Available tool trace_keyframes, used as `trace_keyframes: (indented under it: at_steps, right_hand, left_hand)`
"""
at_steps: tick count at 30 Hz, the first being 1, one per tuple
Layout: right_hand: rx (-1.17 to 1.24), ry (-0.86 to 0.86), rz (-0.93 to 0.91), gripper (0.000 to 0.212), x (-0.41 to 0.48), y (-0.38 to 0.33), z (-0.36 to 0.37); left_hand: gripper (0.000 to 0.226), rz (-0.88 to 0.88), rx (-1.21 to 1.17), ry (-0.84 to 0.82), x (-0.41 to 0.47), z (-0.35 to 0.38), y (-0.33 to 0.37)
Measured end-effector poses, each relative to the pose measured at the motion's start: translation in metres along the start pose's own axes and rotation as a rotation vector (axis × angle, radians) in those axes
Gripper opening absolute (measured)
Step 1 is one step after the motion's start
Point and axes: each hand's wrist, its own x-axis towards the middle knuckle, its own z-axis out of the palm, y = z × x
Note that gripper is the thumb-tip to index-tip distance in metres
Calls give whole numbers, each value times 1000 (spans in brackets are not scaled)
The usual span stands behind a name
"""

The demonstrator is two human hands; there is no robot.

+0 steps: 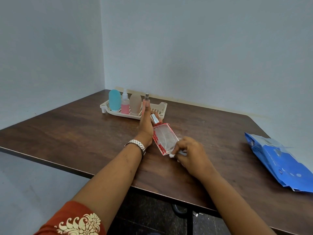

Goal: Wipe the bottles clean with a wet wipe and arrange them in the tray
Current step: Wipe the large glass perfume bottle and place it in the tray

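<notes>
One head-worn wide-angle view, facing forward and down across the counter (pixel 76 133) from its near edge. Left hand (pixel 145 128) with bottle (pixel 166 138) and right hand (pixel 191 153) with wipe (pixel 172 155) sit mid-frame, close. Tray (pixel 103 106) at far corner, farther off. Walls (pixel 203 48) fill the upper half.

Plain room of a home, by all appearances.
Bare pale blue-grey walls (pixel 203 48) meeting in a corner, a dark wood-grain table (pixel 67 133) set into it, toiletry bottles (pixel 115 100) standing in a cream plastic tray (pixel 118 114), a blue pack of wet wipes (pixel 277 160) nearby.
</notes>
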Motion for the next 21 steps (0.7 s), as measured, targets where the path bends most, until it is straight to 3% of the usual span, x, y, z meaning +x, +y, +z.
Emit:
trace_keyframes:
  at_steps: [2,5,17,21]
  right_hand:
    - [31,40,106,26,1,6,-3]
    - [71,91,192,29,1,8,-3]
    - [-71,198,250,23,2,9,5]
    - [28,229,290,19,4,10,3]
  left_hand:
    - [55,-21,-2,12,0,0,0]
    - [50,8,60,46,1,0,-3]
    - [59,-38,161,162,-1,4,-5]
    - [94,-60,92,96,-7,8,-2]
